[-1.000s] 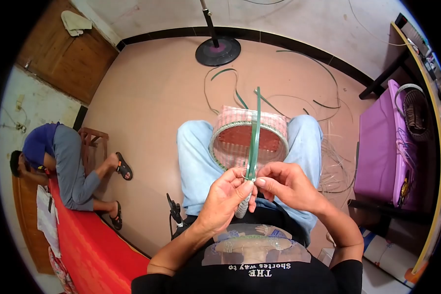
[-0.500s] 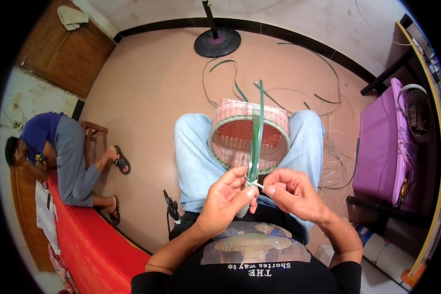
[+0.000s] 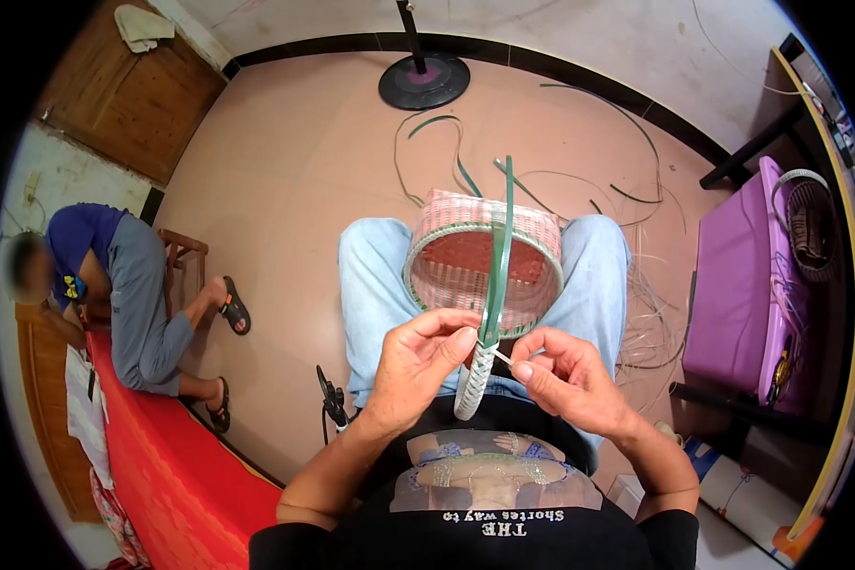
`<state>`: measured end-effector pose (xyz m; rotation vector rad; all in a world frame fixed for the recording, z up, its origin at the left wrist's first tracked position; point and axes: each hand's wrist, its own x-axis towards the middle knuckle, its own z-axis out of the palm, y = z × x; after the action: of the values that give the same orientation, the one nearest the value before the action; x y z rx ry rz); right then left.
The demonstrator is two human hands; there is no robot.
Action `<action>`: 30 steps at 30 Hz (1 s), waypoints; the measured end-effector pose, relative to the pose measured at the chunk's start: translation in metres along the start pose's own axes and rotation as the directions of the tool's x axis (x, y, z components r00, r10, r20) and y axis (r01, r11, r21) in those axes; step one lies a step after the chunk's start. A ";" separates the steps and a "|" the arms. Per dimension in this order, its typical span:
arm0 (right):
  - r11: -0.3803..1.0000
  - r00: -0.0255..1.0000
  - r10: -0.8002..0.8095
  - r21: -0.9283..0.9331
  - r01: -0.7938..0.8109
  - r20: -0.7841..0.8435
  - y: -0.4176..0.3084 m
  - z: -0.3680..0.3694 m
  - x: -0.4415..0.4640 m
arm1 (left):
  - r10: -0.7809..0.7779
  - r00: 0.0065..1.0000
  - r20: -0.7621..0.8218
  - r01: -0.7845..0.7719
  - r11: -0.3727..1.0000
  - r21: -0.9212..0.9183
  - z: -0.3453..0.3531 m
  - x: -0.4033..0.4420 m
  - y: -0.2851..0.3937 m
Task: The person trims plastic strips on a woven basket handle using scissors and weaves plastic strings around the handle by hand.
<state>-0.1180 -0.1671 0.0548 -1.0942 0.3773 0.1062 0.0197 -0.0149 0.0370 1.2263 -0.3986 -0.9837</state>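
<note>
While the basket (image 3: 534, 224) sits between the knees, open side tipped toward the wearer, the right hand (image 3: 578, 382) has thumb and fingers pinched on a thin white strand (image 3: 504, 358), drawn out from the handle (image 3: 472, 385)! The left hand (image 3: 416, 369) is right up against the handle's other side, thumb and forefinger drawn close; what's between them, I can't tell. Green strips (image 3: 496, 277) run up from the woven part, over the basket's mouth. Here's the danger: uneven pull from the two sides could skew the weave, I'd judge. A slack pinch might let the strand slip and loosen the last turn; too hard a tug could twist or snap it.
</note>
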 end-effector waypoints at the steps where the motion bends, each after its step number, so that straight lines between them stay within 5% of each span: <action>1: 1.000 1.000 -0.025 -0.014 0.025 -0.006 0.001 0.001 0.001 | 0.025 1.000 0.016 -0.026 0.997 0.069 -0.003 0.002 0.003; 5: 0.967 0.970 -0.217 -0.161 0.199 -0.104 0.013 0.008 0.005 | -0.002 0.998 0.062 -0.010 0.983 0.183 -0.010 0.010 0.014; 8: 0.835 0.928 -0.358 -0.480 0.271 -0.099 0.010 0.011 0.005 | -0.141 0.980 0.139 0.112 0.973 0.199 -0.015 0.017 0.024; 12: 0.294 0.670 -0.735 -0.842 0.453 0.105 0.017 0.013 0.014 | -0.215 0.962 0.167 0.193 0.971 0.139 -0.016 0.020 0.025; 15: 0.348 0.689 -0.723 -0.834 0.428 0.051 0.019 0.018 0.015 | -0.237 0.961 0.145 0.224 0.969 0.103 -0.013 0.020 0.025; 17: 0.734 0.878 -0.466 -0.603 0.311 -0.114 0.013 0.018 0.010 | -0.234 0.963 0.132 0.226 0.971 0.076 -0.010 0.019 0.025; 19: 0.919 0.959 -0.235 -0.357 0.167 -0.157 0.006 0.020 0.008 | -0.227 0.968 0.103 0.226 0.974 0.029 -0.007 0.019 0.022; 26: 0.998 0.999 -0.020 0.051 0.022 -0.042 0.005 0.009 0.019 | -0.227 0.973 -0.043 0.214 0.954 -0.210 0.006 0.013 0.009; 28: 0.948 0.997 0.059 0.309 -0.074 0.057 0.009 0.005 0.020 | -0.197 0.978 -0.063 0.182 0.965 -0.189 0.008 0.009 0.005; 30: 0.939 0.997 0.068 0.334 -0.077 0.040 0.012 0.007 0.015 | -0.183 0.982 -0.057 0.170 0.969 -0.177 0.010 0.005 0.002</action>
<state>-0.1052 -0.1567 0.0427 -0.7408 0.3944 0.1175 0.0158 -0.0245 0.0406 1.1507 -0.1451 -1.0986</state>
